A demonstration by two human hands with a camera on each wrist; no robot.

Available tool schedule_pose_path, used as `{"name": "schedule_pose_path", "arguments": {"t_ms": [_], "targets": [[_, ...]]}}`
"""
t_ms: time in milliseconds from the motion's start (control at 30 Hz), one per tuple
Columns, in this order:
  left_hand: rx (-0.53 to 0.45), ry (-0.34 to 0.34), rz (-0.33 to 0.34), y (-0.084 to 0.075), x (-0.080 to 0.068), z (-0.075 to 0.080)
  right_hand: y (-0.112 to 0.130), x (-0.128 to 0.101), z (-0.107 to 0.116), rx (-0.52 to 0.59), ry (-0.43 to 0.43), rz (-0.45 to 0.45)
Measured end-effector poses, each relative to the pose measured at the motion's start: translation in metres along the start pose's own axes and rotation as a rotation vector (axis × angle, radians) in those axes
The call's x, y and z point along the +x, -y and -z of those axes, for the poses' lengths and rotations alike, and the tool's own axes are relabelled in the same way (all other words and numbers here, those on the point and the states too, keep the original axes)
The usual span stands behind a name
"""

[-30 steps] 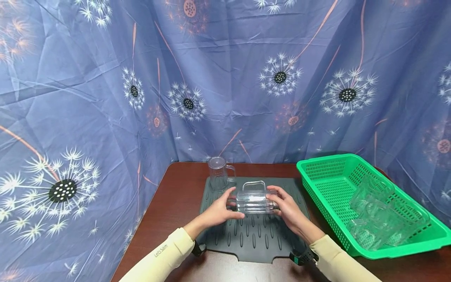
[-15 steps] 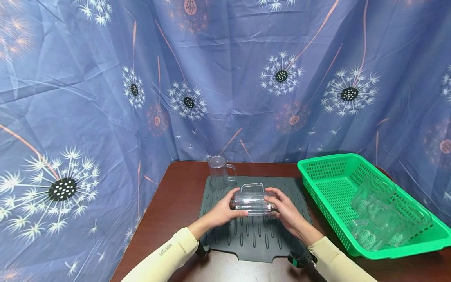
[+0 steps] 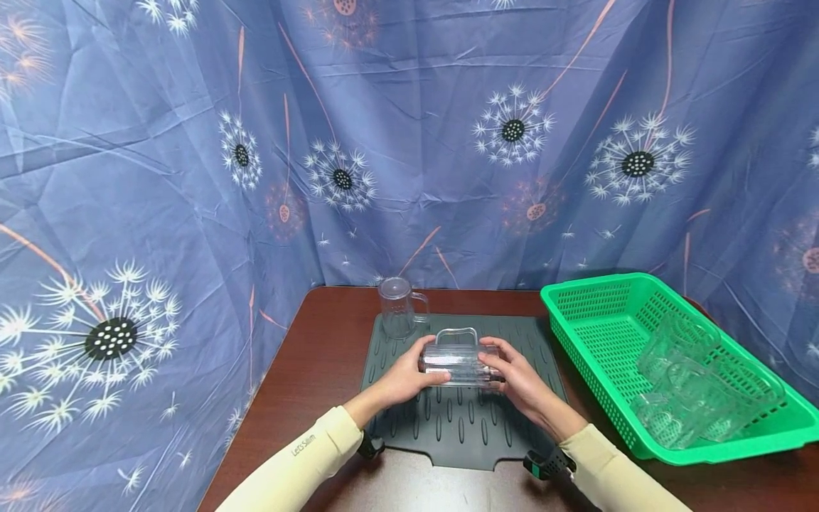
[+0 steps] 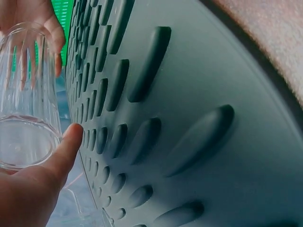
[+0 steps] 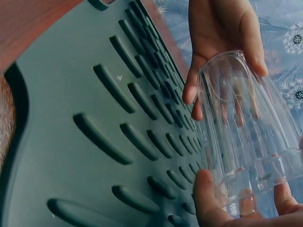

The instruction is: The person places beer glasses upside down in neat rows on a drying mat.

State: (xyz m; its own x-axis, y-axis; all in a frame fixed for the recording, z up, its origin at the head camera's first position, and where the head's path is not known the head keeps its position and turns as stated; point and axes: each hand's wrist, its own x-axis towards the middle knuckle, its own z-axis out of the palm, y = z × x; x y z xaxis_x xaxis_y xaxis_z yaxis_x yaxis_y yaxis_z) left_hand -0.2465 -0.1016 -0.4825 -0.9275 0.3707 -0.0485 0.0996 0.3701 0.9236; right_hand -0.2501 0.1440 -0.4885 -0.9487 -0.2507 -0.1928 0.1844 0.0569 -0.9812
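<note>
Little change; left hand (image 3: 404, 377) and right hand (image 3: 523, 377) still grip the clear mug (image 3: 459, 361) at its left and right ends; mug shifted slightly left, sideways, apparently above the mat (image 3: 457, 448); handling judged unfinished, set-down not yet made.
</note>
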Motion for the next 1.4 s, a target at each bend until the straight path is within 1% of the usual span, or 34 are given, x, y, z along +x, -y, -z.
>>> {"name": "schedule_pose_path", "arguments": {"t_ms": [100, 233, 367, 467, 633, 733, 867, 967, 1200, 1400], "targets": [[-0.017, -0.01, -0.008, 0.0, -0.001, 0.0, -0.002, 0.002, 0.001, -0.001, 0.015, -0.005], [-0.011, -0.043, -0.023, 0.0, -0.001, -0.001, -0.002, 0.003, 0.001, -0.004, 0.031, -0.024], [-0.004, -0.083, -0.044, -0.001, 0.001, 0.0, 0.0, 0.004, 0.003, -0.014, 0.056, -0.013], [-0.006, -0.107, -0.052, -0.003, 0.003, 0.0, 0.002, 0.004, 0.004, -0.013, 0.059, -0.006], [-0.02, -0.142, -0.065, -0.005, 0.005, 0.001, 0.004, 0.005, 0.004, -0.021, 0.049, -0.027], [-0.014, -0.174, -0.09, -0.008, 0.006, 0.002, 0.005, 0.005, 0.005, -0.029, 0.053, -0.012], [0.013, -0.205, -0.115, -0.01, 0.007, 0.001, 0.005, 0.003, 0.009, -0.034, 0.085, 0.016], [0.037, -0.212, -0.123, -0.011, 0.008, 0.002, 0.006, 0.002, 0.012, -0.034, 0.106, 0.024], [0.063, -0.209, -0.129, -0.012, 0.013, 0.007, 0.009, -0.001, 0.021, -0.009, 0.109, 0.043], [0.096, -0.207, -0.129, -0.019, 0.017, 0.013, 0.011, -0.008, 0.028, -0.044, 0.118, 0.068]]}}
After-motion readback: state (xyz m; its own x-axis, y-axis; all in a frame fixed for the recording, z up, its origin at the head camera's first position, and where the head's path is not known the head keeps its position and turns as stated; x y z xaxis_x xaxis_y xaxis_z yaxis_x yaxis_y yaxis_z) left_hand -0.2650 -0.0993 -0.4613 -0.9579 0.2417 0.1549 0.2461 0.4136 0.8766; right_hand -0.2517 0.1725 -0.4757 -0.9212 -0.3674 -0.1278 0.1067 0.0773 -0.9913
